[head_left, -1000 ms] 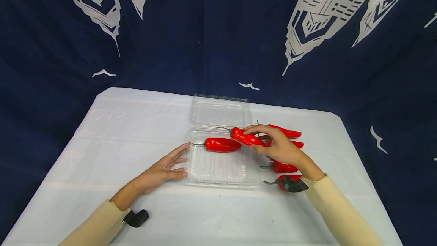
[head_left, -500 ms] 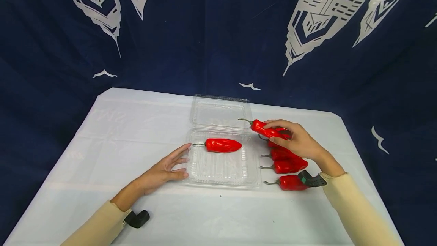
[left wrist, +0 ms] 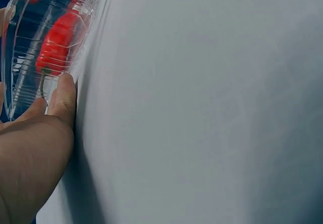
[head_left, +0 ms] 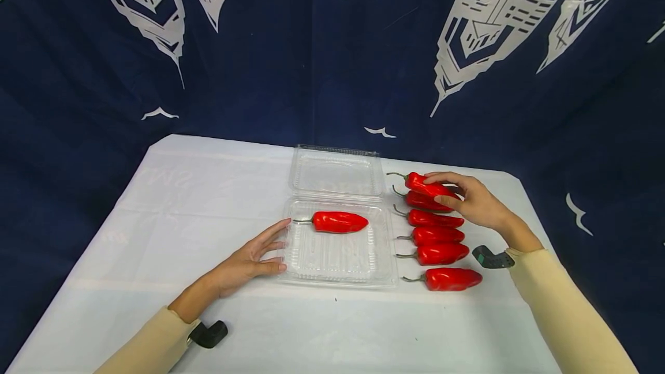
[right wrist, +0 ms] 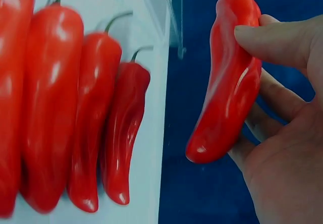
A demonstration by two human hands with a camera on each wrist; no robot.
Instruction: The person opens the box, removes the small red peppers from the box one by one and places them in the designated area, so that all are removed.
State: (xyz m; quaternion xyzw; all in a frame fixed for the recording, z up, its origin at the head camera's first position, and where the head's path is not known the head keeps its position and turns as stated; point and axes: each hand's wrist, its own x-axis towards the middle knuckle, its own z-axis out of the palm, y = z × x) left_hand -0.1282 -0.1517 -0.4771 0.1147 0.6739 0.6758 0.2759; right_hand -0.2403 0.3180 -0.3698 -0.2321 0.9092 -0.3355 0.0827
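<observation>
My right hand (head_left: 473, 198) pinches a red pepper (right wrist: 234, 82) between thumb and fingers, at the far end of a column of red peppers (head_left: 437, 236) on the table. In the right wrist view this held pepper hangs apart from its neighbours, its green stem at the top. My left hand (head_left: 244, 261) touches the left side of a clear plastic clamshell box (head_left: 384, 270) with its fingers extended. One red pepper (head_left: 340, 222) lies crosswise inside the box's base, stem toward my left hand. The box's lid (head_left: 337, 172) is folded back behind it.
A white cloth covers the table (head_left: 197, 189). Behind it hangs a dark blue curtain (head_left: 270, 74) with white prints. The column of peppers lies just right of the box, stems pointing left.
My right hand has carried its pepper from above the box to the right and away, uncovering the other peppers in the column. The left hand has stayed at the box's side.
</observation>
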